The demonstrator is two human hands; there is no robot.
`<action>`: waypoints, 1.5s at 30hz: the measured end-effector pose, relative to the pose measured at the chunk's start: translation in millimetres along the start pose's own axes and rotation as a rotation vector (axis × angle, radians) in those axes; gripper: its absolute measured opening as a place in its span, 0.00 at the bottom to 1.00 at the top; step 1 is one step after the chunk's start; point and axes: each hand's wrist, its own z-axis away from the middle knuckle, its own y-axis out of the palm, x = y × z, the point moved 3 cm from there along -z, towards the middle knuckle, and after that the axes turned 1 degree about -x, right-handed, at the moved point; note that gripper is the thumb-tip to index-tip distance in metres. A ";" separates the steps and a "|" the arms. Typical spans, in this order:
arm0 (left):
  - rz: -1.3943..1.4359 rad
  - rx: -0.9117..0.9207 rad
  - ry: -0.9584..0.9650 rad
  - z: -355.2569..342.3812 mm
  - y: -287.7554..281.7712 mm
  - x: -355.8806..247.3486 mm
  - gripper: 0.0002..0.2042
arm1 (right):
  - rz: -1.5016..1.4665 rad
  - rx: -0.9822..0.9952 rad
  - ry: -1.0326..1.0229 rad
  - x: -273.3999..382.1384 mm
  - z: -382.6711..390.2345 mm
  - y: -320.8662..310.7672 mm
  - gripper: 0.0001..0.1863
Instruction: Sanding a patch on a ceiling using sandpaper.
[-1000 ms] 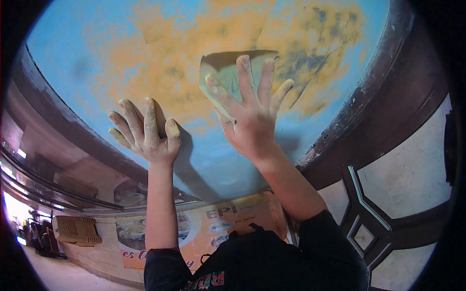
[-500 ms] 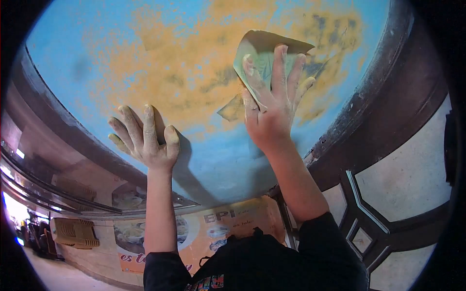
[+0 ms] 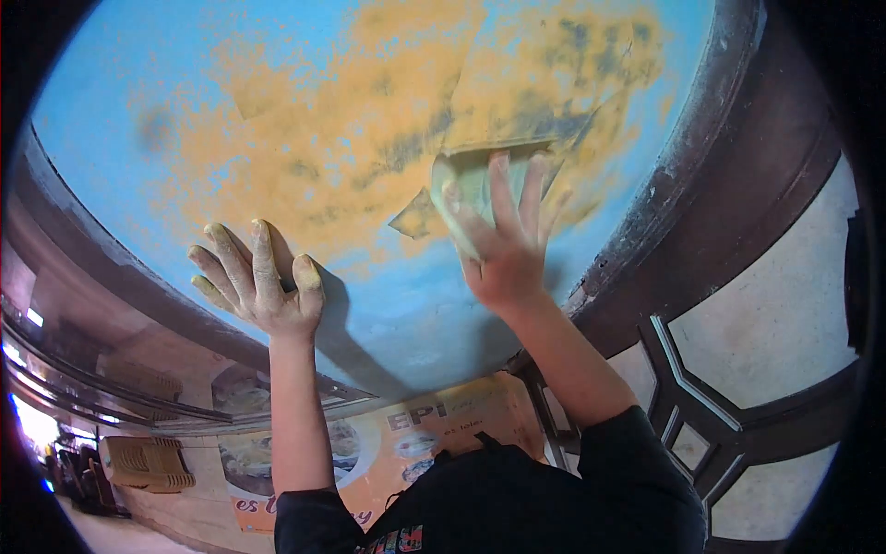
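Observation:
My left hand [image 3: 268,286] rests with spread, dust-coated fingers on a blue painted surface [image 3: 111,83] marked with orange patches and dark scuffs, left of and lower than my right hand. My right hand [image 3: 503,258] presses a pale green-grey sheet [image 3: 480,171], like sandpaper, against the orange patch [image 3: 341,111]. Its fingers lie spread over the sheet, whose darker top edge curls slightly away. The thumb is partly hidden. A small dark diamond-shaped mark [image 3: 411,212] shows just left of the sheet.
A dark brown frame [image 3: 692,185] borders the painted surface. On the right are pale panels [image 3: 757,314] with dark mouldings. Below are an orange printed banner [image 3: 498,415] and a tan slatted plastic item [image 3: 148,462]. Bright light and dark, indistinct objects show at the far left.
My right hand and sheet moved right and up across the patch, then back down a little. My left hand stays on the surface, while the view has shifted slightly.

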 end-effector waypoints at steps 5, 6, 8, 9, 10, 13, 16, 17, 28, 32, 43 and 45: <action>-0.020 0.008 -0.019 2.9 -1.7 0.5 0.24 | 0.079 0.055 0.010 -9.3 30.6 3.0 0.30; -0.012 0.005 -0.028 3.0 -1.1 -0.7 0.24 | 0.081 0.057 0.011 -9.0 21.4 2.3 0.30; -0.026 -0.004 -0.025 6.6 2.9 -2.5 0.24 | 0.005 -0.066 0.014 -9.8 -4.5 -4.8 0.29; -0.026 -0.002 -0.030 7.3 2.3 -2.1 0.25 | -0.044 -0.091 0.005 -10.0 -13.4 -6.7 0.29; -0.026 0.002 -0.033 6.7 1.8 -0.7 0.25 | -0.044 -0.094 0.006 -9.0 -11.7 -6.3 0.29; -0.007 -0.006 -0.005 4.9 -0.3 2.2 0.24 | 0.027 -0.017 -0.001 -8.5 17.8 5.5 0.28; -0.019 -0.002 0.015 2.4 1.0 -3.0 0.24 | 0.158 0.034 0.046 -32.3 61.5 1.3 0.28; -0.020 0.002 0.017 2.3 2.3 -3.6 0.24 | 0.156 0.032 0.044 -39.4 63.2 1.8 0.28; -0.013 -0.007 -0.011 3.9 7.7 7.0 0.25 | -0.009 -0.102 0.087 -41.7 -23.4 -14.0 0.28; -0.003 -0.005 0.032 -2.8 13.4 -3.4 0.24 | 0.044 0.011 0.068 -56.2 56.4 13.2 0.33; -0.025 0.007 0.021 -2.1 3.8 -11.0 0.25 | 0.017 -0.077 0.106 -63.6 -5.5 -25.9 0.30; -0.041 0.013 0.016 1.8 3.2 -10.2 0.25 | 0.019 0.059 0.067 -55.4 33.4 -9.7 0.34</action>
